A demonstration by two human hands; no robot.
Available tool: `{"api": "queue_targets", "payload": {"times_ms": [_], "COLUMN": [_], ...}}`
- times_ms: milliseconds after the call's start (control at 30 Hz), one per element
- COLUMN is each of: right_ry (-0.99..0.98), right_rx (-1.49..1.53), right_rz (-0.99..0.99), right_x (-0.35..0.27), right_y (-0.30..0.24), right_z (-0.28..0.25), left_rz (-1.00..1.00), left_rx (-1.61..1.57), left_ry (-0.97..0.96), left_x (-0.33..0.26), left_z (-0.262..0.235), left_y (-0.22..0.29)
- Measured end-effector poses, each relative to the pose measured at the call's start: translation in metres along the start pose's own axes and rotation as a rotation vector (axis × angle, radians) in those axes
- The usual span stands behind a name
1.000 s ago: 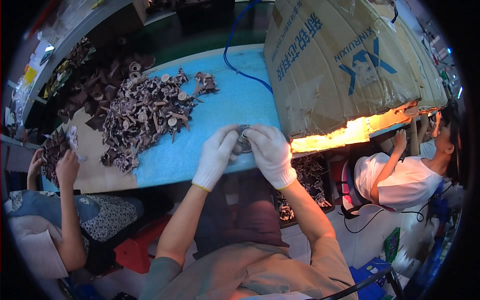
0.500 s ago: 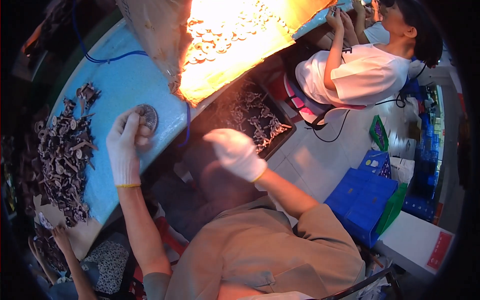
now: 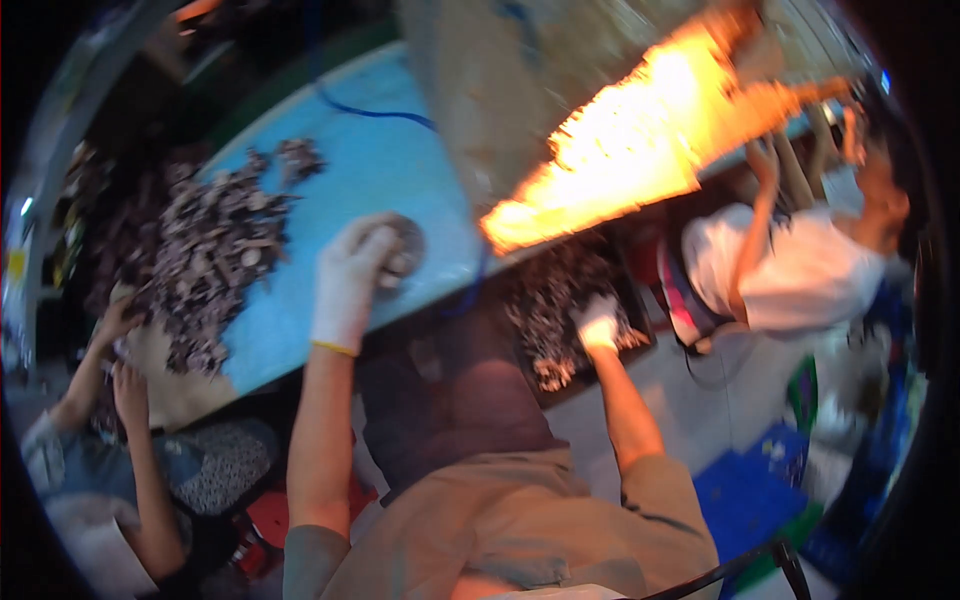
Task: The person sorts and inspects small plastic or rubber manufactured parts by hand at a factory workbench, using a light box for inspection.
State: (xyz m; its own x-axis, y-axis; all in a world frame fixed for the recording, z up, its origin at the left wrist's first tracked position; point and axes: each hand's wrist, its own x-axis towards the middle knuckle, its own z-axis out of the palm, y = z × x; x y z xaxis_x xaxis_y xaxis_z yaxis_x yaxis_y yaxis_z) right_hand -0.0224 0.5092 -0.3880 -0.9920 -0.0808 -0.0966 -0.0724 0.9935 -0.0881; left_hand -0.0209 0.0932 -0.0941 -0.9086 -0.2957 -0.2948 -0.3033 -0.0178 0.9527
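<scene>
My left hand [image 3: 347, 275], in a white knit glove with a yellow cuff, is closed on a round grey metal disc [image 3: 409, 240] above the near part of the blue tabletop [image 3: 330, 230]. My right hand [image 3: 598, 322], gloved the same way, reaches down to the black tray [image 3: 640, 343] beyond my knees. Small brownish metal parts [image 3: 560, 300] fill that tray, and the glove meets them at its right side. Motion blur hides the right fingers, so whether they grip a part does not show.
A large pile of similar parts [image 3: 215, 255] covers the tabletop's left side. Behind it rises a brightly lit carton [image 3: 470, 110] with its contents washed out. Co-workers sit at left [image 3: 130, 400] and right [image 3: 800, 260]. Blue bags [image 3: 745, 500] stand on the floor at right.
My right hand has moved from beside the tray down onto the parts in it. My left hand still holds the disc. The whole view has shifted and blurred.
</scene>
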Motion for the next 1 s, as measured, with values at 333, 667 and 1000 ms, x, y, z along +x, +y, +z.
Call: {"api": "queue_targets", "payload": {"times_ms": [333,667,1000], "right_ry": [-0.044,-0.383,0.02], "right_rx": [0.616,1.423,0.369], "right_rz": [0.124,-0.166,-0.664], "right_x": [-0.017,-0.017,0.039], "right_y": [-0.018,-0.215,-0.31], "right_z": [-0.069,-0.289,-0.317], "left_rz": [-0.002,0.102,0.288], "left_rx": [-0.162,0.186,0.262], "left_ry": [-0.045,-0.091,-0.132], "left_x": [-0.013,-0.014,-0.008], "left_z": [-0.012,-0.017,-0.03], "left_y": [-0.005,-0.003,-0.017]}}
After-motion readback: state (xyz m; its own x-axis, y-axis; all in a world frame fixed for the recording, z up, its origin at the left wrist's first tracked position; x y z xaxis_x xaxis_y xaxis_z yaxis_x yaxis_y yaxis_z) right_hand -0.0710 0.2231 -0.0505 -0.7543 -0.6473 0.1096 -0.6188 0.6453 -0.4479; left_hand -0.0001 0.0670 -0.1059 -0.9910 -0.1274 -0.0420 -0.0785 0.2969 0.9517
